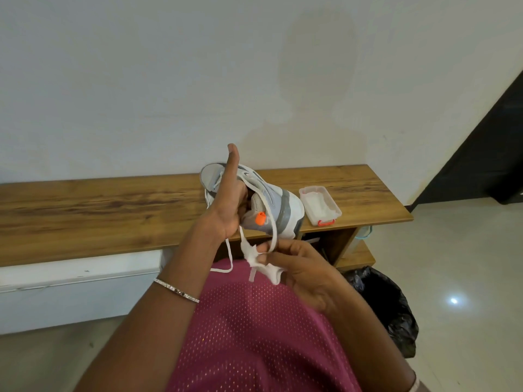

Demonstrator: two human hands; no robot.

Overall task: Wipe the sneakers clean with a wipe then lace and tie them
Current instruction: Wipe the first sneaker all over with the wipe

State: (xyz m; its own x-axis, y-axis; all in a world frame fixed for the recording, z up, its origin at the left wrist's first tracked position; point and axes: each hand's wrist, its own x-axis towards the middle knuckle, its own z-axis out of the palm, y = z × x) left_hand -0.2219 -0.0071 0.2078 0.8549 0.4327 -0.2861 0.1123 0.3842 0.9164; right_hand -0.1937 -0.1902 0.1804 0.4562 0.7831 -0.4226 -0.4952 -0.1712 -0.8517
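A white and grey sneaker (278, 205) with an orange heel tab is held up in front of the wooden bench. My left hand (226, 205) grips it at the collar, fingers tucked inside the opening, thumb pointing up. A white lace (273, 236) hangs from the shoe in a loop, and another stretch of it dangles below my left wrist. My right hand (294, 267) pinches a crumpled white wipe (261, 261) around the lace just under the shoe's heel.
A long wooden bench (113, 210) runs along the white wall. On its right end stands an open clear plastic box (319, 205) with red clips, holding white wipes. A black bin bag (387, 306) sits on the tiled floor at my right.
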